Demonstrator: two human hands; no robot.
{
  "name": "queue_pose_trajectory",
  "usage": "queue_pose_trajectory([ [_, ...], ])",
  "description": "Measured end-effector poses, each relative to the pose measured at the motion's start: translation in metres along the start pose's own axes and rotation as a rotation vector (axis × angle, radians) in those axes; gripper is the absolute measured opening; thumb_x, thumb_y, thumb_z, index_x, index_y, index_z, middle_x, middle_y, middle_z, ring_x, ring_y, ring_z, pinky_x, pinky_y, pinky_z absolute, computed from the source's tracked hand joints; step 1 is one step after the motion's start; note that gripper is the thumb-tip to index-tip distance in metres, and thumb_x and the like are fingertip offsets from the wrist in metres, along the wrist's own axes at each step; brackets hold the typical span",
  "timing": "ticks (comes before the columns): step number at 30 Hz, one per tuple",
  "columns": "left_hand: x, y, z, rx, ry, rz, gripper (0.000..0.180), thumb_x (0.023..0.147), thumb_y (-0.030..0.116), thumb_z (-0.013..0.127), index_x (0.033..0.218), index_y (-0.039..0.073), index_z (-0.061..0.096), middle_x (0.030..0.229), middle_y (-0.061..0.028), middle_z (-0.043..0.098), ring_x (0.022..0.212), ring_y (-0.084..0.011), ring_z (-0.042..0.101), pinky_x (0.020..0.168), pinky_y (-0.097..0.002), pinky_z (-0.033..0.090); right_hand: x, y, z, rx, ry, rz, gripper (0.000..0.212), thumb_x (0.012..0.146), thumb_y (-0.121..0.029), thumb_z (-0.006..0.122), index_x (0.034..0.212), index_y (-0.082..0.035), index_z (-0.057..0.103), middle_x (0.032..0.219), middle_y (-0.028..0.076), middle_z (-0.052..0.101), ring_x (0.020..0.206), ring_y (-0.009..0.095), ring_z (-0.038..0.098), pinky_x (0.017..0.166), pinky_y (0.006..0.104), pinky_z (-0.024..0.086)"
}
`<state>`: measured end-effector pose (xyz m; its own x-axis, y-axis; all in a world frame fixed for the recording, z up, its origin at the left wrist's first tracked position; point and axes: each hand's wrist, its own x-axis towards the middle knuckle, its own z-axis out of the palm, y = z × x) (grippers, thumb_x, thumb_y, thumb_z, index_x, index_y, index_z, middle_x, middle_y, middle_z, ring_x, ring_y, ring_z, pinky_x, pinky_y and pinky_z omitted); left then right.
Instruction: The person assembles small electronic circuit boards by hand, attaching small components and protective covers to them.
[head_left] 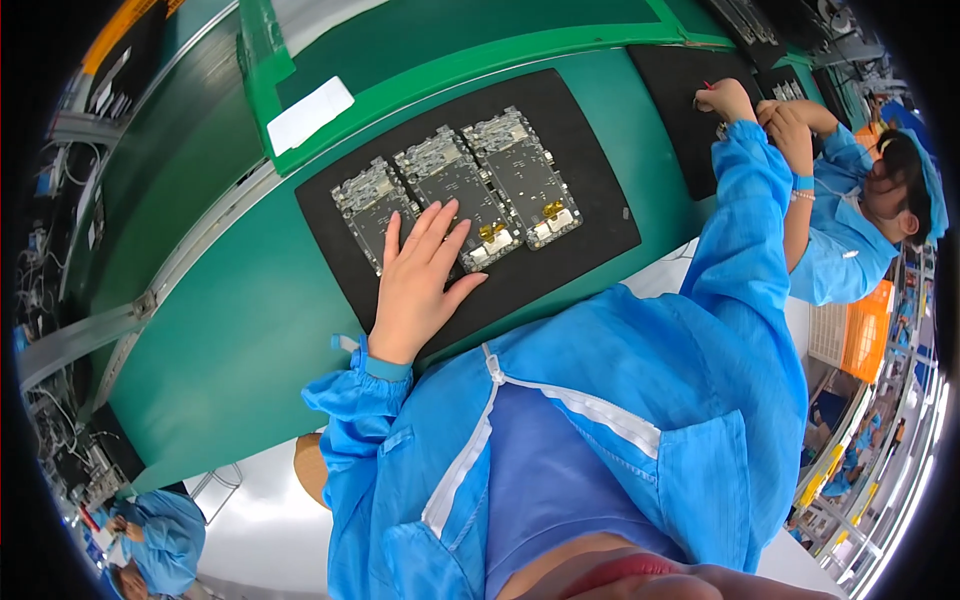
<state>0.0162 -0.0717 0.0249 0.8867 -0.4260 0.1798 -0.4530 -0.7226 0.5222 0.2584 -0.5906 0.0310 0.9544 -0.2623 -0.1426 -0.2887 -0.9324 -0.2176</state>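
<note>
The left hand (418,280), palm down with fingers loosely spread and gripping nothing, lies over the near parts of the left circuit board (362,200) and the middle circuit board (435,180), while the right circuit board (520,175) lies to its right, apart from it. All three have long axes slanting from far left to near right, across the line of its fingers. The right hand (728,101) is well apart, off rightward over a black mat (668,95), fingers bunched; whether it holds anything, I cannot tell
</note>
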Motion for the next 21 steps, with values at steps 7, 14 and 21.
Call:
queue_pose_trajectory([
  [7,-0.009,0.005,-0.011,-0.613,0.247,-0.235,0.040,0.078,0.016,0.073,0.115,0.005,0.060,0.121,-0.0100,0.057,0.107,-0.0230,0.059,0.089,-0.0379,0.047,-0.152,-0.181,0.024,0.998,-0.332,-0.487,0.012,0.089,-0.012,0.062,0.098,-0.004,0.064,0.083,-0.001,0.064,0.059,0.001,0.047,0.052,0.0162,0.034],
  [14,-0.016,0.001,-0.020,-1.585,0.251,-0.491,0.025,0.087,0.002,0.063,0.110,-0.002,0.054,0.096,-0.0117,0.064,0.086,-0.0168,0.065,0.074,-0.0274,0.054,-0.254,-0.280,0.070,1.087,-0.754,-0.838,0.011,0.085,-0.004,0.065,0.096,-0.001,0.065,0.091,0.001,0.063,0.080,0.006,0.055,0.067,0.0198,0.044],
  [21,-0.045,0.001,-0.014,-1.219,0.458,-0.575,0.027,0.083,-0.003,0.065,0.107,-0.003,0.054,0.089,-0.0094,0.065,0.080,-0.0129,0.065,0.071,-0.0238,0.053,-0.268,-0.307,0.079,0.807,-0.916,-0.828,0.022,0.083,-0.005,0.067,0.104,0.000,0.063,0.086,0.002,0.064,0.069,0.003,0.052,0.058,0.0173,0.040],
])
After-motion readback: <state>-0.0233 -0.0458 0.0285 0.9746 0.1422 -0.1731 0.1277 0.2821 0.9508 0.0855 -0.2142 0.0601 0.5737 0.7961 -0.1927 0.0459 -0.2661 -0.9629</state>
